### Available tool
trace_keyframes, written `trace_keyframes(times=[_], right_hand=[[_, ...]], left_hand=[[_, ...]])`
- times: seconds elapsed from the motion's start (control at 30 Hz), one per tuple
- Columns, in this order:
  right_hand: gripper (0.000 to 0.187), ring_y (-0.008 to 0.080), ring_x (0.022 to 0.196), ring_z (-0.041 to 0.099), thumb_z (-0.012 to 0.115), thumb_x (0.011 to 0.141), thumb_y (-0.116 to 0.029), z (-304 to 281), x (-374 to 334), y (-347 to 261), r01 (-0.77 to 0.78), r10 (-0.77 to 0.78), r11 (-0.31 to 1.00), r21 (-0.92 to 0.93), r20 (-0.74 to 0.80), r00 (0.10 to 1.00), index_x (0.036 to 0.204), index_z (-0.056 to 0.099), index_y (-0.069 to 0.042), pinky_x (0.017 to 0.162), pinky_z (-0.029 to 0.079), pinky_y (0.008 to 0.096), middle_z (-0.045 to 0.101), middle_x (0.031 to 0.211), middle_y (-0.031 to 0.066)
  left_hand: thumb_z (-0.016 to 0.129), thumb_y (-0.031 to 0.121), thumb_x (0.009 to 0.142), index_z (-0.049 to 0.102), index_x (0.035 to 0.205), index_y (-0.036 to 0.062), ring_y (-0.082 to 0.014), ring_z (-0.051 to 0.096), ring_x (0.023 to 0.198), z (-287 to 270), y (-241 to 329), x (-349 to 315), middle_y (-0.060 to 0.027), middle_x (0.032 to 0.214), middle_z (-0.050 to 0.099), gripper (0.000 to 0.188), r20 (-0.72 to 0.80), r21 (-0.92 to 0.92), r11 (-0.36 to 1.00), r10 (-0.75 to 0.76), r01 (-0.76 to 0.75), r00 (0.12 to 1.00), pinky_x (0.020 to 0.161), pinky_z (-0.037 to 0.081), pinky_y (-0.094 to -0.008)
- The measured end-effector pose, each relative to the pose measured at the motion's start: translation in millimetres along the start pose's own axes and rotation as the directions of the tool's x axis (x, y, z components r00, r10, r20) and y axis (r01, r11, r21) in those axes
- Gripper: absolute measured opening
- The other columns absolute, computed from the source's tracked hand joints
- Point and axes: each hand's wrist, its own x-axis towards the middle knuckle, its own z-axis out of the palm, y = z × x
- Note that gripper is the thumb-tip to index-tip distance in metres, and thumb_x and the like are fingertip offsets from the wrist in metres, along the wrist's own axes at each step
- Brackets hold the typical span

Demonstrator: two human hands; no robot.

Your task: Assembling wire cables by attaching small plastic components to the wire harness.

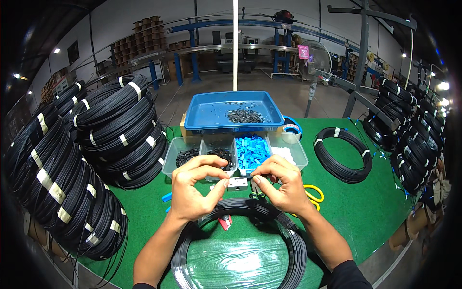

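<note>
My left hand (196, 185) and my right hand (283, 183) meet over a small grey metal block (237, 184) with holes in it. A thin black cable end (244, 177) lies along the block's top edge, its right part pinched between my right thumb and forefinger. At the block's left end my left thumb and fingertips close together; what they hold is too small to make out. Beneath the hands lies a large coil of black cable (297, 245). Inside its ring, near the top, sits a small red and white tool (224, 222).
Behind the hands, a clear divided box (168, 166) holds black parts, blue pieces (252, 151) and white pieces. Beyond it stands a blue tray (207, 118) with black scraps. Stacked cable coils (120, 130) rise at left; another coil (342, 155) and yellow-handled scissors (315, 193) are at right.
</note>
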Motion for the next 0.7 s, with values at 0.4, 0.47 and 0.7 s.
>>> trace_keyframes(times=[0.4, 0.47, 0.7], right_hand=[[0.007, 0.0158, 0.069, 0.059, 0.071, 0.087, -0.006, -1.2, -0.6, -2.1, -0.043, 0.043, 0.999, 0.001, 0.023, 0.999, 0.092, 0.071, -0.002, 0.059, 0.045, 0.0296, 0.064, 0.084, 0.0071], [0.006, 0.016, 0.07, 0.059, 0.07, 0.087, -0.006, 0.8, 0.4, -4.2, -0.028, 0.028, 1.0, 0.004, 0.028, 0.999, 0.092, 0.071, -0.002, 0.059, 0.045, 0.0297, 0.064, 0.084, 0.0074], [0.006, 0.0156, 0.069, 0.059, 0.071, 0.087, -0.006, -4.4, -0.7, 3.2, -0.085, 0.085, 0.996, 0.013, 0.0, 0.996, 0.091, 0.071, -0.002, 0.059, 0.045, 0.0288, 0.063, 0.083, 0.0072]], left_hand=[[0.081, 0.011, 0.07, 0.077, 0.088, 0.0049, -0.0273, 0.071, 0.098, -0.7, 8.0, 1.4, -0.0134, 0.106, 0.073, 0.019, 0.001, 0.054, 0.998, 0.039, -0.039, 0.999, 0.088, 0.055, -0.0366], [0.081, 0.01, 0.071, 0.077, 0.087, 0.0046, -0.0268, 0.071, 0.098, 3.1, 8.0, -0.8, -0.0132, 0.105, 0.074, 0.017, -0.013, 0.032, 0.999, 0.009, -0.008, 1.0, 0.087, 0.055, -0.0365], [0.077, 0.004, 0.073, 0.076, 0.084, 0.0011, -0.0251, 0.07, 0.098, -4.9, 2.8, -1.0, -0.0162, 0.103, 0.072, 0.012, -0.043, -0.023, 0.997, -0.081, 0.08, 0.996, 0.09, 0.053, -0.036]])
